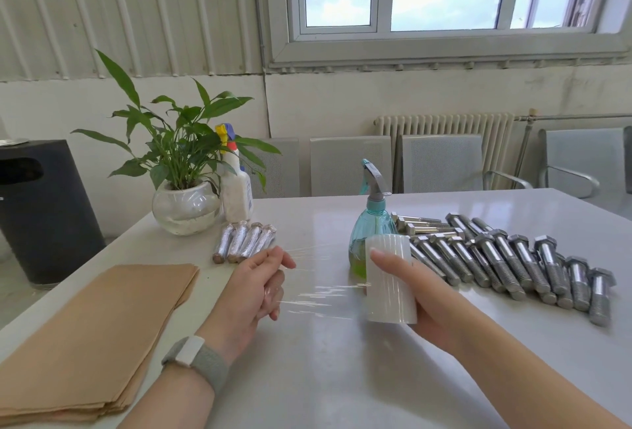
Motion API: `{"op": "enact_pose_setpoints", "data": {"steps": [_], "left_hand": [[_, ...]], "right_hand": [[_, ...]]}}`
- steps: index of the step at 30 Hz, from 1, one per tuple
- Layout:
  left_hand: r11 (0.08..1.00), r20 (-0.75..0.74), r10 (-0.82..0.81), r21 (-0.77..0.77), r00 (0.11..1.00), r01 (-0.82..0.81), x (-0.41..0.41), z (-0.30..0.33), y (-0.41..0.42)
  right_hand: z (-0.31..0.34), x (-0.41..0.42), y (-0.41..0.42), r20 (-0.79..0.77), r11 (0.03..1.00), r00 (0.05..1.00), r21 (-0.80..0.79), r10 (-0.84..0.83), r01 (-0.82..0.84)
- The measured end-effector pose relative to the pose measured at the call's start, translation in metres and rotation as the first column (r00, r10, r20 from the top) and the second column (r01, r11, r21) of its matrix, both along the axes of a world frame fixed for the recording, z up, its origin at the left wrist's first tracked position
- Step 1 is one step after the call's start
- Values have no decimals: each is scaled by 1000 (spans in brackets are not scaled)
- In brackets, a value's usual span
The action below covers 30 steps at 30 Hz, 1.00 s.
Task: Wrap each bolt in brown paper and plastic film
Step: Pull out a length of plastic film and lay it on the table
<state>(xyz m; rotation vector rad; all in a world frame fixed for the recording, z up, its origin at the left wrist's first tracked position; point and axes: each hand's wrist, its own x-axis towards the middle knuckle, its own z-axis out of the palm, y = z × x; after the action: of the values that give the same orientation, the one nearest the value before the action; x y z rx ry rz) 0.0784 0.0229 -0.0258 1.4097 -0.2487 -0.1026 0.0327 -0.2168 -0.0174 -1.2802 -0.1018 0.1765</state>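
My right hand [415,288] grips an upright roll of clear plastic film [391,280] above the white table [325,367]. A stretched sheet of film [318,298] runs leftward from the roll to my left hand [254,286], whose fingers pinch its free edge. A stack of brown paper sheets [92,333] lies at the near left. Several wrapped bolts [244,240] lie side by side beyond my left hand. A pile of several bare steel bolts [519,264] is spread out to the right of the roll.
A teal spray bottle [371,223] stands just behind the roll. A potted plant in a glass bowl [184,206] and a white spray bottle [236,186] stand at the table's far left. Grey chairs [441,162] line the wall. A black bin [37,210] stands left of the table.
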Motion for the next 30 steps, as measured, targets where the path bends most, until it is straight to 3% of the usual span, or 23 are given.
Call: {"op": "enact_pose_setpoints", "data": {"steps": [4, 8, 12, 17, 20, 23, 27, 30], "left_hand": [[999, 28, 20, 36, 999, -21, 2, 2, 4], [998, 16, 60, 19, 998, -61, 5, 4, 13], [994, -1, 101, 36, 995, -101, 8, 10, 28], [959, 61, 172, 219, 983, -182, 12, 19, 41], [927, 105, 196, 304, 975, -219, 13, 23, 45], [882, 172, 228, 380, 958, -278, 13, 23, 51], [822, 222, 284, 445, 933, -356, 14, 17, 74], [672, 301, 295, 610, 907, -421, 13, 8, 87]], "right_hand": [[0, 3, 0, -23, 997, 997, -17, -73, 72], [-1, 7, -13, -185, 996, 981, 79, 50, -36], [-3, 12, -24, -178, 997, 982, 47, 66, -58], [-4, 16, -30, -104, 998, 993, -31, 51, -55], [-5, 18, -31, -139, 1000, 990, -7, 25, -26], [-2, 16, -36, -175, 995, 982, 69, 76, -65], [-4, 15, -37, -189, 999, 982, 22, 31, -28], [-2, 12, -34, -136, 999, 991, -39, 9, -14]]}}
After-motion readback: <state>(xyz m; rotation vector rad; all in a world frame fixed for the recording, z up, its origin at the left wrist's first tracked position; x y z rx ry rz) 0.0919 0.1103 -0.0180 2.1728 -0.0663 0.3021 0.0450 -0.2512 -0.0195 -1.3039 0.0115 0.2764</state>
